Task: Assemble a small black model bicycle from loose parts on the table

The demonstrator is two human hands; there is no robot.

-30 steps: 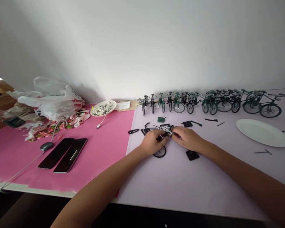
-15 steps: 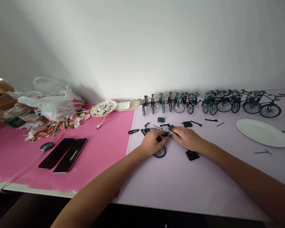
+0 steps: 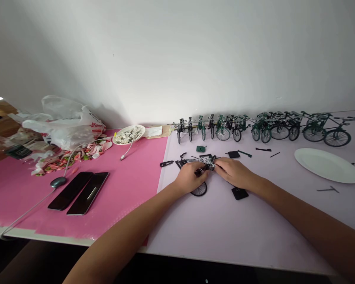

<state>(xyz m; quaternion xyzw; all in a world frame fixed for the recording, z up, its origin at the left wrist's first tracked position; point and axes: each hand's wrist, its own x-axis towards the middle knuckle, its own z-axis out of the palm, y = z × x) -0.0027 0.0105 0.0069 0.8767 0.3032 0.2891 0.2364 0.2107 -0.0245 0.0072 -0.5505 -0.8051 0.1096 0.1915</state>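
Note:
Between my two hands is a small silver-and-black model bicycle part [image 3: 207,160], largely covered by my fingers. My left hand [image 3: 188,178] is closed around its near left side. From the right, my right hand [image 3: 234,172] pinches its dark end, fingertips pressed together. A spoked black wheel [image 3: 199,190] shows just below my left hand; whether it is joined to the held piece cannot be seen. Around the hands lie a green plate piece [image 3: 200,148], a black block [image 3: 233,154], a black square piece [image 3: 239,193] and a black oblong part [image 3: 166,163].
A row of finished model bicycles [image 3: 279,132] stands along the wall. At right are a white oval plate [image 3: 327,165] and a grey T-shaped piece [image 3: 329,189]. Two phones [image 3: 88,194], a cable, a bowl of white bits [image 3: 129,135] and plastic bags [image 3: 65,126] occupy the pink side.

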